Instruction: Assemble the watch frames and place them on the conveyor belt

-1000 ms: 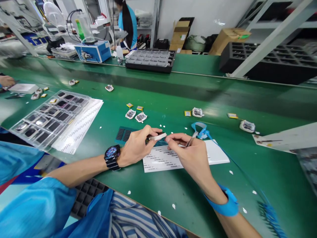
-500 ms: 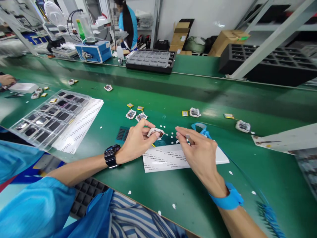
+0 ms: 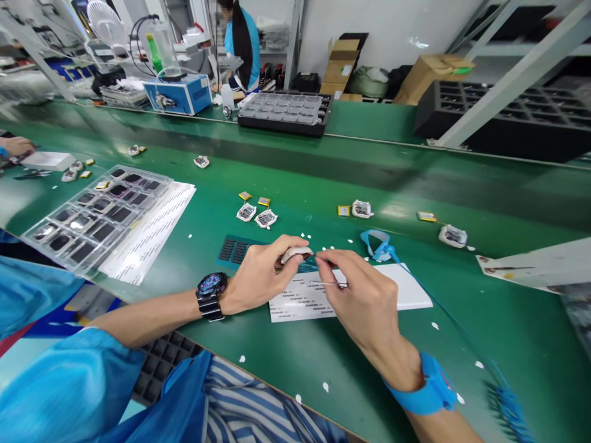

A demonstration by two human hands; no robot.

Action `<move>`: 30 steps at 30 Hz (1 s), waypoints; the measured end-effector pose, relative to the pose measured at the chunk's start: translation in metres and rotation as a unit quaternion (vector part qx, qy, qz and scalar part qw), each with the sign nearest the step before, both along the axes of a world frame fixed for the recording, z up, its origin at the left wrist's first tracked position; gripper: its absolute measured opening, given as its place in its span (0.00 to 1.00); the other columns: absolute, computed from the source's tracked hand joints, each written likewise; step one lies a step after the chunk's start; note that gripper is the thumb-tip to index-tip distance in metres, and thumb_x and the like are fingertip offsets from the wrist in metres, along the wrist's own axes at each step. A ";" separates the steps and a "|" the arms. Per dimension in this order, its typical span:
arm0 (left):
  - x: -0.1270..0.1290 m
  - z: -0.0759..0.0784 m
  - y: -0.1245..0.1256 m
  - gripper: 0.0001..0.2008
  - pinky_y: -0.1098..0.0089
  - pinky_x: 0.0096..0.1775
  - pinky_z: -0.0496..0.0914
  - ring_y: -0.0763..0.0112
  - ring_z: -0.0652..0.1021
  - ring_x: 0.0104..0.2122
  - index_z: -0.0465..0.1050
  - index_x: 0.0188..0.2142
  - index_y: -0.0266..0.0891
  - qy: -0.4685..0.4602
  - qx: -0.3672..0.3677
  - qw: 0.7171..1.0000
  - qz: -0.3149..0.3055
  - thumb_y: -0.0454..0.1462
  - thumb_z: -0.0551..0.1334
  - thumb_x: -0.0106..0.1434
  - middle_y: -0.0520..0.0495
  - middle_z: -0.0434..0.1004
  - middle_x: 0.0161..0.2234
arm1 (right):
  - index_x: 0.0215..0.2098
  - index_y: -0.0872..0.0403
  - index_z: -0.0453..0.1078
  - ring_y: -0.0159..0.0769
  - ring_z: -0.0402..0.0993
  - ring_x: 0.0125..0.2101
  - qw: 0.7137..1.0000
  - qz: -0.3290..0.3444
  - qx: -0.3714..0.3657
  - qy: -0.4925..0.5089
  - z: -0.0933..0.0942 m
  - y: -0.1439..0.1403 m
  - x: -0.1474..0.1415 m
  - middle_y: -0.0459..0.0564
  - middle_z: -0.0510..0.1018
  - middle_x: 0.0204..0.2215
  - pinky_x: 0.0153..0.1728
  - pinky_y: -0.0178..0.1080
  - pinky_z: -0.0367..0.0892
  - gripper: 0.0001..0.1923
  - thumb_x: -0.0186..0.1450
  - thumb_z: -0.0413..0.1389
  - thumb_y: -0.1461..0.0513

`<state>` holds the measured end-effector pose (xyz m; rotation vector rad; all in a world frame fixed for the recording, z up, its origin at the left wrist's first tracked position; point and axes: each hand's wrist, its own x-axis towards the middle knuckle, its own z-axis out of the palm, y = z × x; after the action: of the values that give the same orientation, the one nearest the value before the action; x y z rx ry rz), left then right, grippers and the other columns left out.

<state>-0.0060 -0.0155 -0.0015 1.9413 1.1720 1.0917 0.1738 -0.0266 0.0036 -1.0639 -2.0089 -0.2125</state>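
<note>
My left hand [image 3: 258, 274] pinches a small white device housing [image 3: 295, 251] between thumb and fingers, tilted on its edge above the bench. The fingertips of my right hand [image 3: 367, 295] are pressed together at the housing's right end; whatever is between them is too small to make out. A thin metal tool [image 3: 329, 283] lies across that hand under the fingers, its tip pointing left. Beneath both hands is a white printed sheet [image 3: 300, 301]. A dark green sheet of black strips [image 3: 233, 250] lies just behind my left hand.
Open housings with circuit boards [image 3: 266, 218] and yellow-edged batteries [image 3: 343, 211] lie along the bench. At left is a clear compartment tray [image 3: 99, 231] of dark screens. A blue wrist strap [image 3: 376, 243] and its coiled cord [image 3: 505, 400] lie right. Another person's hand [image 3: 17, 146] shows far left.
My right hand has moved left so its fingertips meet the housing. The left hand has turned the housing more onto its edge. The metal tool now shows below the right fingers.
</note>
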 end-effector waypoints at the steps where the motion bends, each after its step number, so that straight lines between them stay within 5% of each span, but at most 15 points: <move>1: 0.001 0.001 0.000 0.11 0.76 0.28 0.72 0.79 0.76 0.23 0.74 0.47 0.38 -0.020 -0.039 0.999 -0.007 0.37 0.59 0.67 0.52 0.80 0.30 | 0.39 0.55 0.72 0.37 0.82 0.32 1.000 0.000 0.004 0.003 0.000 0.000 -0.001 0.52 0.84 0.32 0.34 0.36 0.77 0.06 0.69 0.56 0.70; 8: 0.007 0.003 -0.003 0.10 0.72 0.35 0.78 0.74 0.81 0.30 0.72 0.46 0.35 -0.162 -0.224 0.959 -0.057 0.35 0.60 0.65 0.45 0.82 0.38 | 0.40 0.53 0.74 0.38 0.82 0.35 0.997 0.035 -0.014 0.061 -0.002 -0.003 -0.006 0.52 0.84 0.34 0.35 0.38 0.77 0.09 0.69 0.55 0.71; 23: 0.006 0.005 -0.006 0.08 0.71 0.37 0.79 0.73 0.82 0.34 0.73 0.42 0.34 -0.210 -0.219 0.950 -0.067 0.35 0.63 0.63 0.41 0.83 0.43 | 0.37 0.51 0.78 0.38 0.82 0.35 0.988 0.060 -0.067 0.123 0.002 -0.006 -0.008 0.52 0.84 0.36 0.35 0.40 0.77 0.09 0.68 0.57 0.69; 28: 0.006 0.012 -0.003 0.12 0.73 0.33 0.79 0.74 0.80 0.30 0.74 0.40 0.34 -0.247 -0.252 0.934 -0.059 0.40 0.67 0.60 0.44 0.82 0.37 | 0.38 0.51 0.79 0.39 0.81 0.31 0.927 0.021 -0.243 0.286 0.005 -0.005 -0.007 0.52 0.84 0.36 0.17 0.34 0.66 0.04 0.64 0.64 0.61; 30: 0.007 0.014 -0.003 0.15 0.73 0.31 0.79 0.74 0.80 0.29 0.75 0.39 0.34 -0.252 -0.267 0.929 -0.049 0.43 0.69 0.59 0.44 0.82 0.36 | 0.37 0.51 0.80 0.42 0.82 0.33 0.891 0.020 -0.311 0.331 0.005 -0.003 -0.006 0.53 0.85 0.36 0.18 0.34 0.68 0.08 0.61 0.66 0.57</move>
<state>0.0005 -0.0180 0.0130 1.1932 0.9423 1.0023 0.1683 -0.0293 0.0086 -1.2514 -1.4699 0.7765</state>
